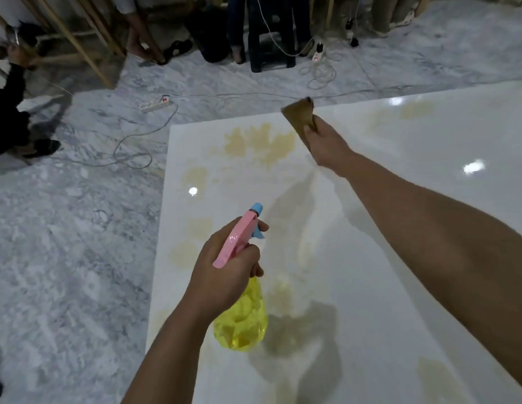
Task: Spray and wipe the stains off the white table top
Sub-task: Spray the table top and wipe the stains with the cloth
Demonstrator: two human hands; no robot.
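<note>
Glossy table top, plastic spray btl

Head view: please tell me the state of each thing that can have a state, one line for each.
spray bottle: held above the table, yellow liquid inside.
left hand: grips the bottle's neck, finger at the trigger.
brown cloth: pinched and lifted off the table.
right hand: holds the cloth.
white table top: glossy, stained yellowish.
power strip: red light on.

Left hand at lower centre of frame, fingers curled in a grip, forearm rising from bottom edge. Right hand at upper centre, pinching, arm stretched from right edge.
</note>
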